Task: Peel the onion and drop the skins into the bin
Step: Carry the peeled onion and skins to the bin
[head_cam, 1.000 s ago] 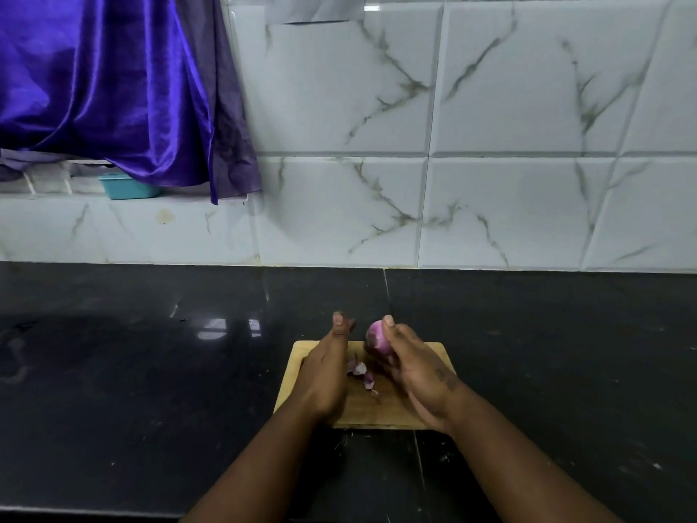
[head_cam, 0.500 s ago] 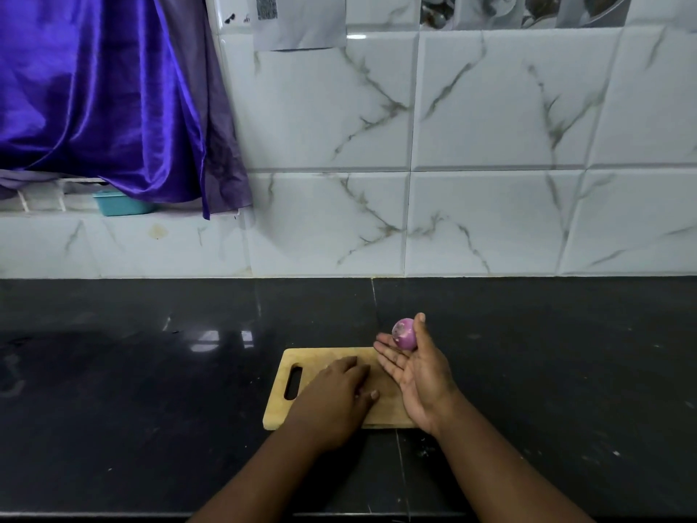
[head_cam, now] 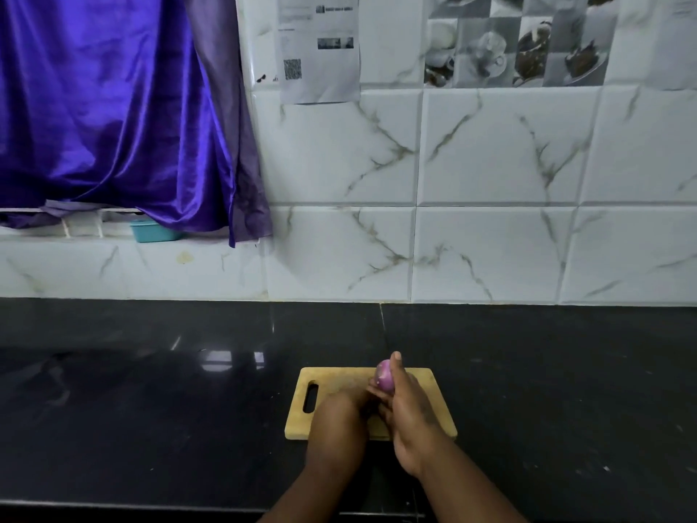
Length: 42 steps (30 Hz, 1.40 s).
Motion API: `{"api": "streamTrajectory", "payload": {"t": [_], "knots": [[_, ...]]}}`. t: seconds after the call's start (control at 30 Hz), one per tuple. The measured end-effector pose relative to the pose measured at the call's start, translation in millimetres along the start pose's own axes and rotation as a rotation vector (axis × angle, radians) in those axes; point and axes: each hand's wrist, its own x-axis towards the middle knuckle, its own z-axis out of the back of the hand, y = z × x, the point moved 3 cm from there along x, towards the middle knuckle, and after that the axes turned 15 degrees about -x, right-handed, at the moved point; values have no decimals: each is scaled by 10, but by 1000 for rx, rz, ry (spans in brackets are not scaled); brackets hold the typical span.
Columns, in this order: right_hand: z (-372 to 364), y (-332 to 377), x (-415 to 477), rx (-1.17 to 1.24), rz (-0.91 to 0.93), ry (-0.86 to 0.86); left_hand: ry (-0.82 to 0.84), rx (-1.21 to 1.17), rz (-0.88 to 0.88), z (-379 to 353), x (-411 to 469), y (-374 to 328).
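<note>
A small peeled purple onion (head_cam: 384, 376) is pinched between the thumb and fingers of my right hand (head_cam: 411, 417), just above the far part of the wooden cutting board (head_cam: 433, 394). My left hand (head_cam: 339, 420) is curled into a fist over the middle of the board, touching my right hand's fingers. The loose onion skins are hidden under or inside that fist, and none show on the bare wood. No bin is in view.
The board lies on a black stone counter (head_cam: 151, 409) against a white marble-tiled wall (head_cam: 490, 220). A purple curtain (head_cam: 113, 107) hangs at the back left over a ledge with a teal tub (head_cam: 151, 232). A paper sheet (head_cam: 320, 50) is stuck on the wall.
My left hand went from pinching a skin, to flat over the skins on the board, to a closed fist. My right hand brought the onion back over the board. The view tilted up.
</note>
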Motion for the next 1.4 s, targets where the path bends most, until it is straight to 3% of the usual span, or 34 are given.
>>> {"api": "streamTrajectory", "payload": {"t": [0.2, 0.3, 0.5, 0.67, 0.77, 0.93, 1.07, 1.17, 1.4], "knots": [[-370, -83, -488, 451, -137, 11, -479, -843, 480, 140, -320, -57], [-588, -132, -739, 633, -126, 47, -625, -1289, 627, 264, -543, -58], [-1415, -212, -1268, 784, -178, 238, -914, -1570, 632, 1044, -1279, 141], [-2355, -582, -1908, 761, -278, 486, -1241, -1607, 549, 1740, -2188, 590], [-2929, -1020, -2280, 610, -442, 571, -1474, -1584, 567, 2007, -2849, 1036], [-3681, -1787, -2667, 433, -676, 640, -1699, -1671, 680, 2119, -3733, 1878], [-3991, -2329, -2822, 167, -781, 648, -1769, -1773, 809, 1958, -4213, 2472], [-4103, -2682, -2820, 11, -804, 690, -1836, -1724, 928, 1787, -4506, 2878], [-4315, -3123, -2744, -158, -895, 831, -1751, -1322, 1089, 1660, -4732, 3274]]}}
